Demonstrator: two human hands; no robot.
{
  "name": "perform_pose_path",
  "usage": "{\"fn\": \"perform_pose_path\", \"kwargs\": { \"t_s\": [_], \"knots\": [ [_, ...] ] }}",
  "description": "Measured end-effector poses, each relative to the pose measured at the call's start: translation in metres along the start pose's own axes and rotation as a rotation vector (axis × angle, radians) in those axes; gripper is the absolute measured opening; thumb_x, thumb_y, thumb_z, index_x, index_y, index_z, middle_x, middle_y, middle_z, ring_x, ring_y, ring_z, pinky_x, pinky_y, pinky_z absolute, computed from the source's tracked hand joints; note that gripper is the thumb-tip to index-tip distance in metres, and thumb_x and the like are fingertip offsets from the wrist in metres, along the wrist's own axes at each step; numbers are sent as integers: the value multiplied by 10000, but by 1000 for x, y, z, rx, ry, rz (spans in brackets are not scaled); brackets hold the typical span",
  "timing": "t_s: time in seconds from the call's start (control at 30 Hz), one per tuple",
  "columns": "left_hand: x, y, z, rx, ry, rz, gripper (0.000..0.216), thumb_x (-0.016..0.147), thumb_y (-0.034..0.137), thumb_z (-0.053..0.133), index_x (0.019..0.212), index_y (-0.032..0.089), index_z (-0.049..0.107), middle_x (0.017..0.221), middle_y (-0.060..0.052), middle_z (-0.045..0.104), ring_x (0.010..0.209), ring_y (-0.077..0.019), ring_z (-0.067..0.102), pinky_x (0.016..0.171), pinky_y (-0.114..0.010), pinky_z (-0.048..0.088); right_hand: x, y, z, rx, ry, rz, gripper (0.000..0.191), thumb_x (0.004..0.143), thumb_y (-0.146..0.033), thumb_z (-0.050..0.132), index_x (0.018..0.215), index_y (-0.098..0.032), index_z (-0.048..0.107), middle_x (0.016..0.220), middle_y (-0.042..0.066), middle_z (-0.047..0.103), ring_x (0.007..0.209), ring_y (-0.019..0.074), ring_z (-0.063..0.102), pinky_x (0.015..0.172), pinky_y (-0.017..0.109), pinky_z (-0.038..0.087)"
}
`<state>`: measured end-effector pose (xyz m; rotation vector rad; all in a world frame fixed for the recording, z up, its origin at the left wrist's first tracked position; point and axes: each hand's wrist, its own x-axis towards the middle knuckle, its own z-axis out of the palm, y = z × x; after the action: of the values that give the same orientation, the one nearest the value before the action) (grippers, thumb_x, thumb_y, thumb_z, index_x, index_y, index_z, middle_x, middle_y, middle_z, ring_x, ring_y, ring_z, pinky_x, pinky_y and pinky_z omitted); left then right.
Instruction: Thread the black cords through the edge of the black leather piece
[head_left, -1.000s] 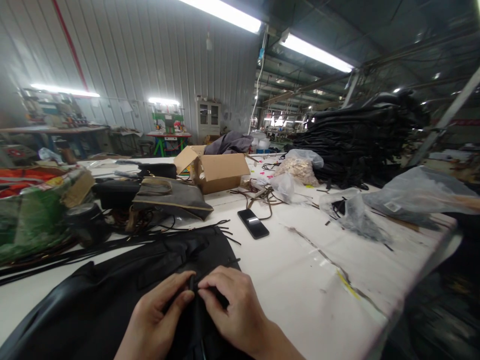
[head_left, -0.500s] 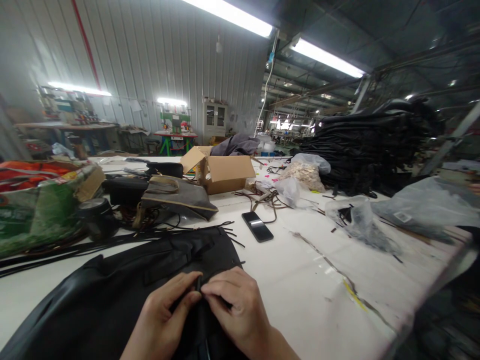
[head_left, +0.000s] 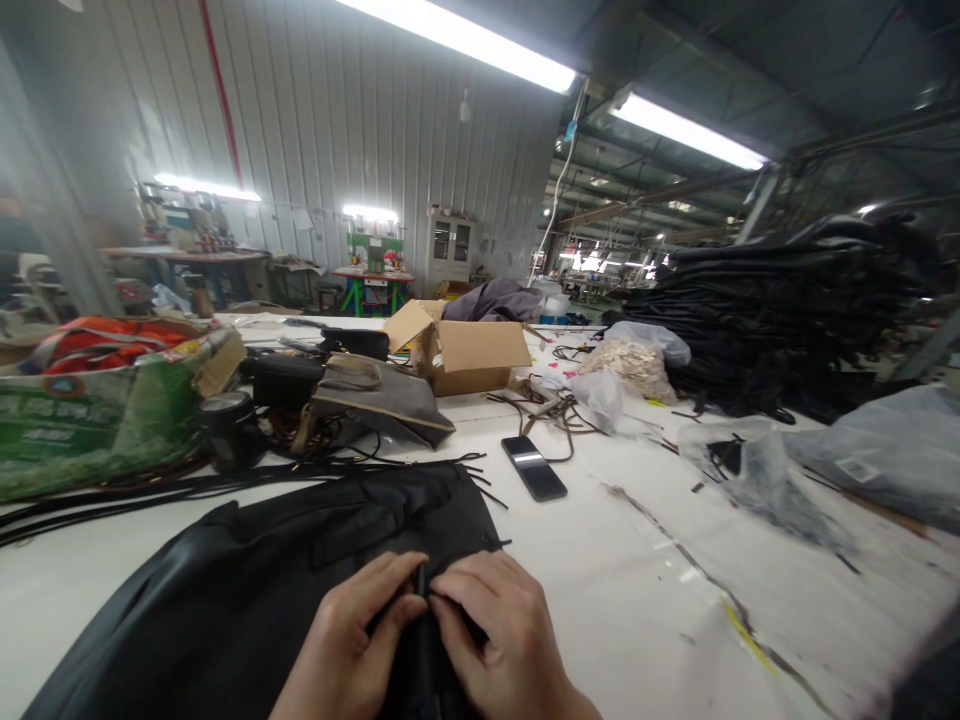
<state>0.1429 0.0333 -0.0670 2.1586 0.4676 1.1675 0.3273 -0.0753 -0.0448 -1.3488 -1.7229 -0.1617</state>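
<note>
A large black leather-like piece (head_left: 247, 570), which may be a bag, spreads across the near part of the table. Both hands are at its front right portion, almost touching each other. Thumb and fingers of my left hand (head_left: 360, 625) pinch a narrow black strip (head_left: 421, 580) that stands up from the piece. Close against its right side, my right hand (head_left: 504, 625) is closed with the fingertips on the same strip. Where the strip runs down between the hands it is partly hidden. Thin black cords (head_left: 480, 475) stick out beyond the piece's far edge.
A phone (head_left: 534, 468) lies on the white table (head_left: 637, 600). Behind are a grey bag (head_left: 382, 400), an open cardboard box (head_left: 480, 360) and a dark lidded cup (head_left: 227, 430). At left stands a green sack (head_left: 97, 420); plastic bags (head_left: 885, 450) and a black stack (head_left: 787, 310) are right.
The view has swung slightly left, so everything sits further right and a little lower in the picture. Both hands keep pinching the strip, with hardly any change of grip.
</note>
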Motion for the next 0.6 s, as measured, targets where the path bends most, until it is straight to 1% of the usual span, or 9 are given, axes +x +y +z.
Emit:
{"fn": "perform_pose_path", "kwargs": {
  "t_s": [0.1,0.2,0.37,0.53,0.6],
  "knots": [
    [1,1,1,-13,4,-10,323,1060,239,678,1343,367,765,1090,12,817,1046,-170,810,816,-134,633,2,-2,-1,-5,-18,-3,164,1045,-113,619,1090,-240,714,960,32,750,846,206,670,766,372,456],
    [3,4,2,-34,-1,-20,301,1063,236,673,1319,359,772,1002,23,784,988,-148,806,862,-132,628,3,-2,-2,-6,-36,-14,170,1049,-110,593,1088,-234,704,953,36,735,840,209,654,758,377,440],
    [5,9,1,-45,-8,-9,304,1074,221,641,1324,338,770,982,14,763,955,-141,800,889,-143,630,3,-2,-1,-15,-60,-16,157,1052,-116,595,1068,-232,699,950,41,719,843,212,641,749,376,452],
    [4,10,2,-37,48,39,356,1041,160,655,1337,325,766,1028,-7,804,903,-156,806,779,-141,638,4,-2,0,-38,21,-89,195,1033,-69,652,1101,-233,734,932,30,737,827,193,638,730,346,509],
    [4,11,3,-31,52,50,361,1039,149,652,1337,318,764,1052,-19,811,916,-164,812,771,-145,641,5,-1,0,-49,60,-108,209,1021,-61,685,1119,-235,747,930,27,755,824,189,643,715,334,529]
  ]
}}
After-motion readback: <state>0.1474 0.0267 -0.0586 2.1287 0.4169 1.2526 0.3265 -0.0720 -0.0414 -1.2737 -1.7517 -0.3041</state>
